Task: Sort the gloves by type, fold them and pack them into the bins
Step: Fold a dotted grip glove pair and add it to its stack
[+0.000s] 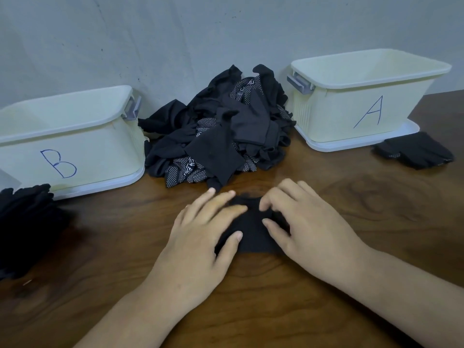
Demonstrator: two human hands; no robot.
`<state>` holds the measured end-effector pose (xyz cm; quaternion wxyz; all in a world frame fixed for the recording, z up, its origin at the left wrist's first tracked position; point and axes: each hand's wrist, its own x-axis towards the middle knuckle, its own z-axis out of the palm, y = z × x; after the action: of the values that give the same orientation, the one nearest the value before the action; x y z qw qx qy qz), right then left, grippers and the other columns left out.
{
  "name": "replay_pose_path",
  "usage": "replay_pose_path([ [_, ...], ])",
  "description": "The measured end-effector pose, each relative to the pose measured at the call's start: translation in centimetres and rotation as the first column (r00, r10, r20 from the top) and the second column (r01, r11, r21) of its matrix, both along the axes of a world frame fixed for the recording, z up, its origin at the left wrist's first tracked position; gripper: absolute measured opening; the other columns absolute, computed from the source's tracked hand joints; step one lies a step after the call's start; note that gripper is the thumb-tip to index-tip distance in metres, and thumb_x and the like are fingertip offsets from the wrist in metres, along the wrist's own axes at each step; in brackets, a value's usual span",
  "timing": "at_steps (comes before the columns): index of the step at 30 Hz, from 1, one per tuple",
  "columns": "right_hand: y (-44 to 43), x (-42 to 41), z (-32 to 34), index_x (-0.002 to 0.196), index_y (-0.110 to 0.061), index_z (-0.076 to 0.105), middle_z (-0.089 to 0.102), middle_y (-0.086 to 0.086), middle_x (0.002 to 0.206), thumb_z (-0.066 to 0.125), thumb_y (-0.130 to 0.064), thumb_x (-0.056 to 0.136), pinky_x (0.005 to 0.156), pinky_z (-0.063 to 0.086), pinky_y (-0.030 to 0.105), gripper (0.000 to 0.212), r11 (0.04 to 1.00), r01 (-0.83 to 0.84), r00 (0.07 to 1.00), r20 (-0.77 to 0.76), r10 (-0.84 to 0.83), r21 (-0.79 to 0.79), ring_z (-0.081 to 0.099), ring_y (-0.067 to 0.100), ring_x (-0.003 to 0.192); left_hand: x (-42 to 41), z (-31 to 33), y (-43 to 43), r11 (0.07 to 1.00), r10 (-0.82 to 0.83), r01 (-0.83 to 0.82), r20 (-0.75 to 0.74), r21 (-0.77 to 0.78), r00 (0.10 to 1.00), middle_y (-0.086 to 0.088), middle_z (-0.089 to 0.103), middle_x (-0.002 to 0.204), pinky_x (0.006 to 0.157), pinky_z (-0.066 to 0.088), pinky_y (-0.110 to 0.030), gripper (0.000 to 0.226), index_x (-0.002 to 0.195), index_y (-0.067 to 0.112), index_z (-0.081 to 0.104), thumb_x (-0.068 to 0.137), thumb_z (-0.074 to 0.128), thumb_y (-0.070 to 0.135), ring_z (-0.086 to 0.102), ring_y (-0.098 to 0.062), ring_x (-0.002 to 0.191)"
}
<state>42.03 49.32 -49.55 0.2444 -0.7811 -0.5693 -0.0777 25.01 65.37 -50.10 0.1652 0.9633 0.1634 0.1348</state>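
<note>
A black glove [251, 237] lies on the counter [376, 222], just in front of the pile [221, 131], on the person's side. Both hands are on it. The left hand [200, 237] lies flat with straight fingers and presses down. The right hand [308, 229] has bent fingers on the cloth. That part is blurry, so I cannot tell if it pinches. The glove sits right between the hands, so neither is nearer. They hide most of it, so I cannot tell which way it runs or what type it is. Bin B [75, 146] is left of the pile, bin A [364, 111] right.
</note>
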Motion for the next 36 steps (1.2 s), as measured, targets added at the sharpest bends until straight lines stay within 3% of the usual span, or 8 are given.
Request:
replay_pose_path([
  [5,0.6,1.0,-1.2,0.121,-0.026,0.073,0.067,-0.013,0.127,0.073,-0.004,0.095,0.095,0.059,0.036,0.035,0.975,-0.215,0.97,0.104,0.22,-0.053,0.06,0.009,0.115,-0.1,0.1,-0.3,0.998,-0.008,0.021,-0.204,0.06,0.979,0.042,0.009,0.166,0.132,-0.006,-0.047,0.058,0.165,0.051,0.018,0.108,0.006,0.057,-0.02,0.015,0.152],
  [11,0.1,1.7,-1.2,0.137,-0.035,0.072,0.066,-0.01,0.146,0.063,-0.009,0.102,0.118,0.042,0.037,0.044,0.971,-0.208,0.977,0.021,0.211,-0.116,0.061,0.011,0.135,-1.0,1.4,-0.6,0.995,-0.089,0.097,-0.331,0.007,0.939,0.04,-0.018,0.166,0.13,-0.016,-0.043,0.064,0.165,0.046,-0.007,0.106,0.005,0.067,-0.037,0.013,0.146],
  [16,-0.4,0.7,0.0,0.15,-0.043,0.057,0.043,-0.023,0.163,0.033,-0.046,0.106,0.125,0.011,0.022,0.051,0.955,-0.201,0.98,-0.054,0.193,-0.216,0.033,-0.004,0.152,-1.1,0.7,0.9,0.959,-0.168,0.186,-0.1,0.214,0.981,0.029,0.044,0.156,0.13,0.014,-0.033,0.053,0.151,0.042,0.051,0.104,0.04,0.065,0.017,0.01,0.154],
  [20,-0.6,0.1,-0.3,0.146,-0.041,0.06,0.051,-0.018,0.159,0.042,-0.072,0.097,0.125,0.018,0.028,0.061,0.963,-0.162,0.982,0.058,0.178,-0.215,0.043,0.001,0.148,-0.5,0.3,1.3,0.917,-0.248,0.217,0.05,0.336,0.968,0.02,0.069,0.122,0.117,0.038,-0.037,0.029,0.117,0.032,0.073,0.104,0.054,0.049,0.055,-0.004,0.131],
  [24,0.2,0.0,-0.1,0.126,-0.038,0.071,0.074,-0.018,0.127,0.049,-0.055,0.101,0.114,0.039,0.025,0.037,0.98,-0.153,0.983,0.081,0.164,-0.127,0.065,0.002,0.12,0.2,0.8,0.6,0.926,-0.2,0.162,0.079,0.341,0.976,0.013,0.07,0.115,0.115,0.036,-0.03,0.031,0.116,0.026,0.068,0.109,0.042,0.043,0.062,-0.009,0.118],
  [28,-0.2,0.2,1.5,0.113,-0.042,0.075,0.075,-0.019,0.093,0.066,-0.038,0.104,0.081,0.056,0.032,0.013,0.99,-0.132,0.941,-0.309,0.141,0.051,0.071,0.006,0.089,0.1,1.8,-0.6,0.989,-0.048,0.019,0.194,0.147,0.98,0.015,0.069,0.1,0.09,0.046,-0.023,0.023,0.115,0.032,0.058,0.11,0.041,0.047,0.065,-0.008,0.095],
  [31,-0.7,0.3,2.6,0.109,-0.025,0.081,0.081,-0.007,0.101,0.073,-0.022,0.101,0.086,0.061,0.031,0.012,0.974,-0.088,0.702,-0.681,0.208,0.208,0.077,0.014,0.097,-0.4,2.7,-1.6,0.956,0.107,-0.005,0.334,-0.293,0.937,0.012,0.073,0.09,0.073,0.054,-0.028,0.008,0.109,0.036,0.061,0.105,0.059,0.042,0.071,-0.008,0.087],
  [36,-0.9,-0.1,2.9,0.118,-0.015,0.079,0.082,0.004,0.111,0.065,-0.02,0.103,0.078,0.062,0.027,0.021,0.964,0.02,0.338,-0.909,0.245,0.267,0.079,0.023,0.104,-0.1,3.5,-2.1,0.385,0.265,0.237,0.353,-0.892,0.897,-0.014,0.073,0.122,0.091,0.061,-0.054,0.037,0.137,0.039,0.063,0.101,0.057,0.046,0.074,-0.032,0.112],
])
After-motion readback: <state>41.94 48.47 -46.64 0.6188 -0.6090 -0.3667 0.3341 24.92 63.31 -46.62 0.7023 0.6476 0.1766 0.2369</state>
